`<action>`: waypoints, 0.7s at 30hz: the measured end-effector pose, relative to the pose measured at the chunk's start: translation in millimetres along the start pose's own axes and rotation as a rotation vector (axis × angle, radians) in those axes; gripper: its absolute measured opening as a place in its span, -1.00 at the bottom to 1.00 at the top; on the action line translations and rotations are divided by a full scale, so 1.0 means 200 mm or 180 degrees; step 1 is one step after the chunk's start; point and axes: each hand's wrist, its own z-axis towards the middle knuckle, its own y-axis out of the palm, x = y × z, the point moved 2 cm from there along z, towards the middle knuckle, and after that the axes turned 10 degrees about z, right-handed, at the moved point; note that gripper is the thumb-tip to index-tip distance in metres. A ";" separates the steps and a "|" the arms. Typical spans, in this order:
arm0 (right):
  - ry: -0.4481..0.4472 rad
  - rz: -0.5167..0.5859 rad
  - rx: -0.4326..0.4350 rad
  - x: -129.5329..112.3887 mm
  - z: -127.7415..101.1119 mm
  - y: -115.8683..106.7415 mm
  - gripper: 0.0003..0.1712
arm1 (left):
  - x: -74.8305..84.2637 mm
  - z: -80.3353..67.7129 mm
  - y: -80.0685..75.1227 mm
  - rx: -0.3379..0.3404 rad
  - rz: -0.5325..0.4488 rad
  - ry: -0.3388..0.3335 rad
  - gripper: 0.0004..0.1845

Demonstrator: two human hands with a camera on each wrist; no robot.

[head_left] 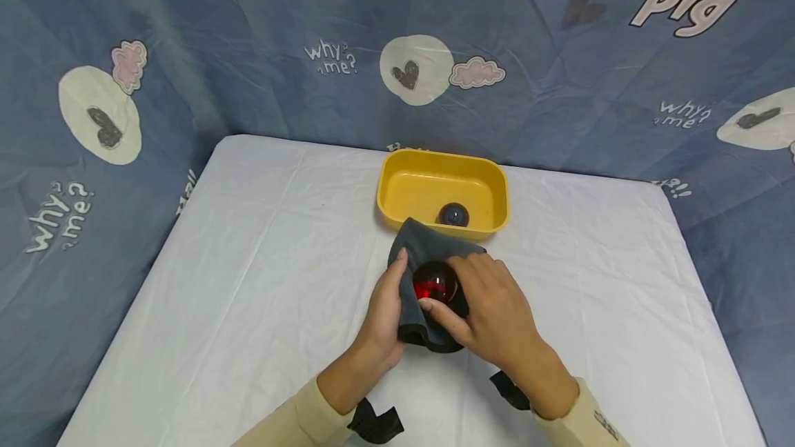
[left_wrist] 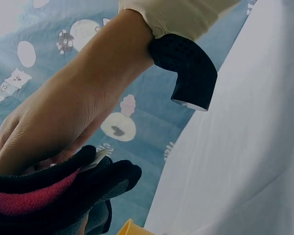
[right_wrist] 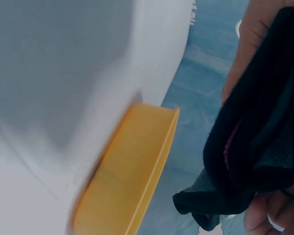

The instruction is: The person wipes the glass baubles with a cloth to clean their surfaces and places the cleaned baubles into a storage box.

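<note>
The head view looks forward and down from above the tabletop [head_left: 248, 261], taking in its whole width, the yellow tub [head_left: 442, 188] at the far side and the printed blue sheet [head_left: 279, 40] behind. The left wrist view sits close under the left hand [left_wrist: 54, 122], facing along the forearm toward that sheet. The right wrist view is nearer still and tilted sideways, catching the tub's outer wall. All three views share the dark cloth [head_left: 428, 247], the tub, the tabletop and the sheet.
</note>
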 end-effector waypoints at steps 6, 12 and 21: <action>0.0144 0.0036 0.0041 0.01 0.00 0.00 -0.22 | -0.01 -0.01 0.01 0.0097 -0.0017 -0.0091 -0.31; 0.0286 -0.0030 0.0029 0.02 -0.01 0.02 -0.18 | -0.01 0.00 0.00 0.0078 -0.0019 -0.0085 -0.32; 0.0205 -0.0002 -0.0040 0.01 -0.03 0.00 -0.08 | 0.00 0.01 -0.01 -0.0061 -0.0094 0.0045 -0.31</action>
